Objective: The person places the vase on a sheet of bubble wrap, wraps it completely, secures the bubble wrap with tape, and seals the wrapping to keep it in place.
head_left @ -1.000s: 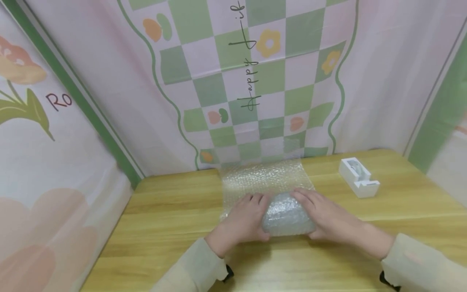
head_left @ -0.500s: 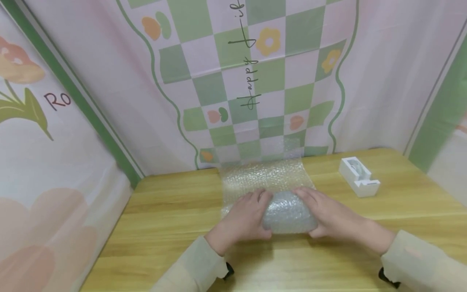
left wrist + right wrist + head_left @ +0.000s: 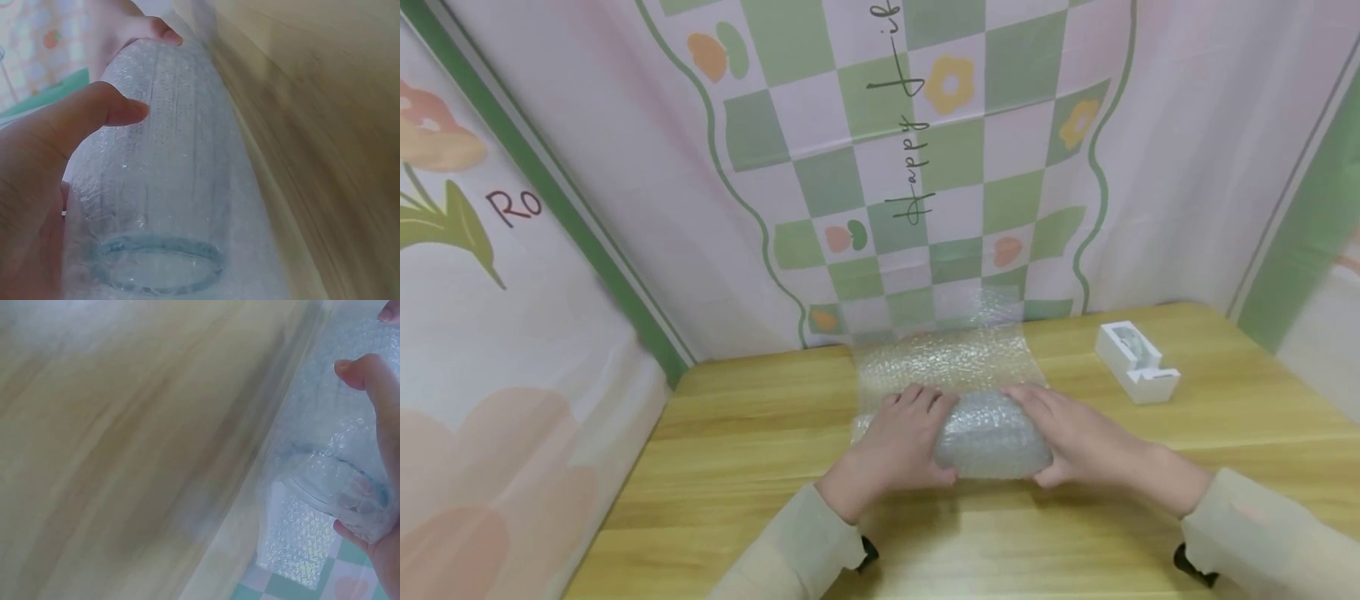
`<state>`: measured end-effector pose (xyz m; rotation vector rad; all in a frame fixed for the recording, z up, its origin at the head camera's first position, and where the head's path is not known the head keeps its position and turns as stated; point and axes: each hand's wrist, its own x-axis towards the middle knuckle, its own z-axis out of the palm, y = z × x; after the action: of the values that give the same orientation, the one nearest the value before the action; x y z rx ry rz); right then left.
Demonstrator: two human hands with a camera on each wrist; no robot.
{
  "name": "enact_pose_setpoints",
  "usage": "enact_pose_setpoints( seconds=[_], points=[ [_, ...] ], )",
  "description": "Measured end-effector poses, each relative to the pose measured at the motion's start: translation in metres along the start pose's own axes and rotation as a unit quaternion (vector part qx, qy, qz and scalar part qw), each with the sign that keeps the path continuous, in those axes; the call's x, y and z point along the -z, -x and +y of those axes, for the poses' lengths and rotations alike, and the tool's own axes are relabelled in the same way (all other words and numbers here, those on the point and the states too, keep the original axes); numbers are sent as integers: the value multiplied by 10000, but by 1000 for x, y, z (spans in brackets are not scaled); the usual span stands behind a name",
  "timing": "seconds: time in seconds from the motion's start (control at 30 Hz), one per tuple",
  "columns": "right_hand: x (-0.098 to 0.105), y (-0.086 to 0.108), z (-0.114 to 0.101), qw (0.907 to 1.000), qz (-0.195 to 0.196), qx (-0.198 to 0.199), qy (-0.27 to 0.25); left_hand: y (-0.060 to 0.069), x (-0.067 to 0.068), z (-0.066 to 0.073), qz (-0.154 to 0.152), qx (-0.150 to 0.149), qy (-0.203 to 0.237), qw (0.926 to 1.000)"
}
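A clear glass vessel rolled in bubble wrap [image 3: 994, 435] lies sideways on the wooden table, between the hands. My left hand [image 3: 904, 439] grips its left end, fingers over the top and thumb on the near side. At the opposite end my right hand [image 3: 1084, 439] holds it the same way. Through the wrap, a round glass edge [image 3: 159, 265] shows in the left wrist view, and another round glass edge [image 3: 334, 481] in the right wrist view. A loose sheet of bubble wrap [image 3: 943, 358] stretches from the roll toward the back, its far end up against the curtain.
To the right at the back stands a white tape dispenser [image 3: 1138, 363] with a roll of tape in it. A patterned curtain [image 3: 955, 158] hangs directly behind the table's [image 3: 737, 467] back edge, and another printed cloth [image 3: 512, 358] borders the left side.
Both hands stay around the wrapped glass, which has shifted only very slightly. Glints on the bubble wrap differ a little, and the head view has moved slightly.
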<state>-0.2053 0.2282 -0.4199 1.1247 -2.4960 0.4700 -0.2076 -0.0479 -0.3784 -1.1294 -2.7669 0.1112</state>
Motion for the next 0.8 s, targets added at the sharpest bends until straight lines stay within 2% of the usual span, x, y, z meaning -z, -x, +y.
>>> enact_pose_setpoints(
  seconds=[0.4, 0.8],
  points=[
    [5, -2, -4, 9993, -276, -228, -65, 3, -6, 0, -266, 97, 326, 9991],
    [11, -2, -5, 9970, -584, -458, -212, 0, -9, -2, -357, 80, 358, 9987]
  ],
)
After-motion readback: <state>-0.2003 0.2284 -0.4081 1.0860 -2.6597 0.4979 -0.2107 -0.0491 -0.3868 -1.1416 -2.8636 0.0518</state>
